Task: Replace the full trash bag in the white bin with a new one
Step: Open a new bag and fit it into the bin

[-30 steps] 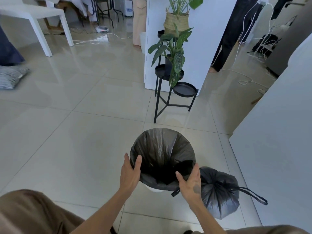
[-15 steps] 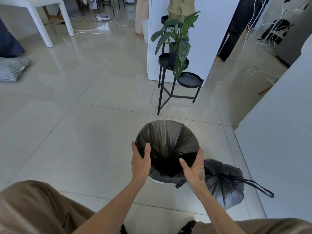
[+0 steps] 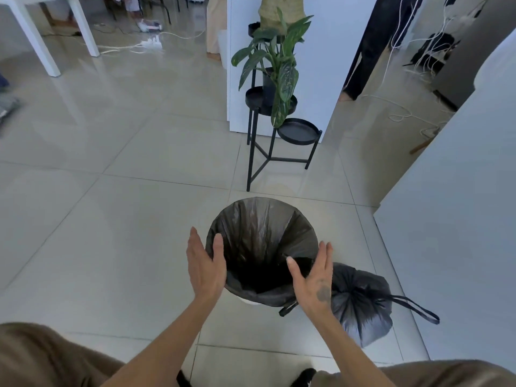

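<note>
The white bin [image 3: 249, 301] stands on the tiled floor just in front of me, almost wholly covered by a fresh dark trash bag [image 3: 262, 236] lining it and folded over its rim. My left hand [image 3: 205, 265] is flat and open against the bin's left side, thumb over the rim. Flat and open too, my right hand [image 3: 314, 280] is at the right side with its thumb at the rim. The full tied bag [image 3: 360, 303] lies on the floor to the right of the bin, its drawstring loop trailing right.
A black metal plant stand [image 3: 279, 141] with a green plant [image 3: 275, 68] stands just beyond the bin. A white cabinet side [image 3: 452, 219] rises on the right. Cables [image 3: 402, 113] lie on the floor at the back right, a white table leg [image 3: 50, 51] at the far left.
Both hands have slid from the near rim up along the bin's sides and flattened. The view has dipped and moved closer to the bin.
</note>
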The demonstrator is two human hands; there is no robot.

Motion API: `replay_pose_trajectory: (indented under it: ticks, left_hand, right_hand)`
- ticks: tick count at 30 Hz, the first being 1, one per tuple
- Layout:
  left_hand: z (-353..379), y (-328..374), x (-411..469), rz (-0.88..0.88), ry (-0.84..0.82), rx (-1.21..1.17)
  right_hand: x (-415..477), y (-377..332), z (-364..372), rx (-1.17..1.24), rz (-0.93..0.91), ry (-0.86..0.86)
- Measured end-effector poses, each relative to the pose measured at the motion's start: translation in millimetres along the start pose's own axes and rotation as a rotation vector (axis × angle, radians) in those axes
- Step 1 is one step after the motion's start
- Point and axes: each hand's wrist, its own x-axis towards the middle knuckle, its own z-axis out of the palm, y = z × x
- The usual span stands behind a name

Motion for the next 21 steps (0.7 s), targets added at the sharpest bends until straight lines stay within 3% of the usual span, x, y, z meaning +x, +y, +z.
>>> replay_pose_trajectory:
  ticks: [5, 7, 10, 16, 18, 21]
  left_hand:
    - [27, 13, -28, -0.153, 0.044, -0.249]
    - [36, 14, -23, -0.236, 0.047, -0.295]
    - [34, 7, -10, -0.211, 0.048, -0.319]
    - [30, -3, 32, -0.399, -0.185, -0.433]
    - [28, -1, 45, -0.410, -0.156, -0.388]
    - [24, 3, 46, -0.346, 0.044, -0.411]
  right_hand:
    - [55, -8, -1, 0.163, 0.114, -0.136]
    - [67, -5, 5, 0.253, 0.222, -0.115]
    - [57, 0, 11, 0.351, 0.301, -0.055]
    - [46, 11, 23, 0.380, 0.397, 0.069]
    - [52, 15, 22, 0.232, 0.386, 0.096]
    - [71, 16, 7, 0.170, 0.278, 0.163]
